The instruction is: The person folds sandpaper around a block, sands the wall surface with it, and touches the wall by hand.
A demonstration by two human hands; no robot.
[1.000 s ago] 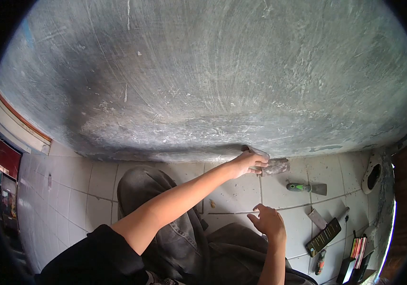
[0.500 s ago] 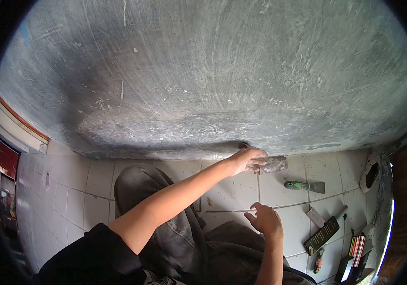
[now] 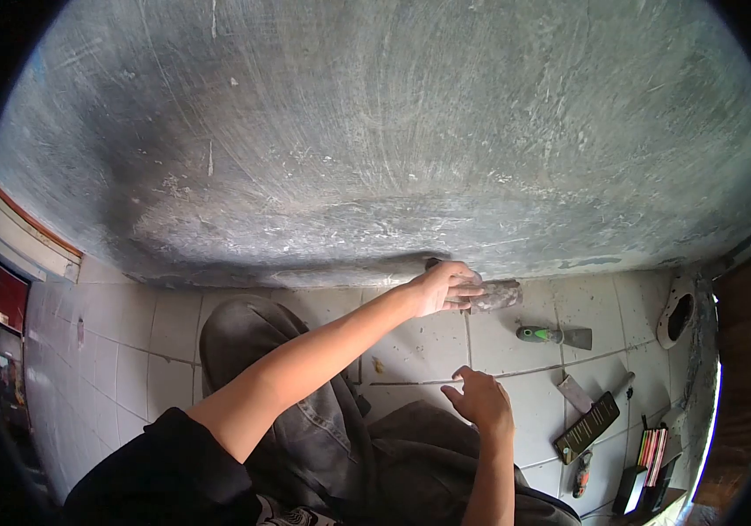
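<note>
At the foot of the grey wall [image 3: 349,175], my left hand [image 3: 447,287] is closed on a curled grey sheet, probably sandpaper. Only the dark edge of that sheet [image 3: 432,262] shows past the hand. Just right of my left fingers, another worn grey piece [image 3: 498,296] lies on the tiles. My right hand [image 3: 483,399] hovers lower down, above the floor near my leg, with thumb and fingers apart and nothing in it.
A green-and-grey handled scraper [image 3: 555,336] lies on the tiled floor [image 3: 423,351]. Farther right are a flat blade [image 3: 575,394], a dark long tool [image 3: 587,428], an orange-handled tool [image 3: 582,475], a box of coloured strips [image 3: 652,456] and a white object with a dark opening [image 3: 676,317].
The view has shifted slightly, so the wall and floor items appear farther left and higher. My left hand stays at the wall base with the sheet, showing less of it; my right hand remains open.
</note>
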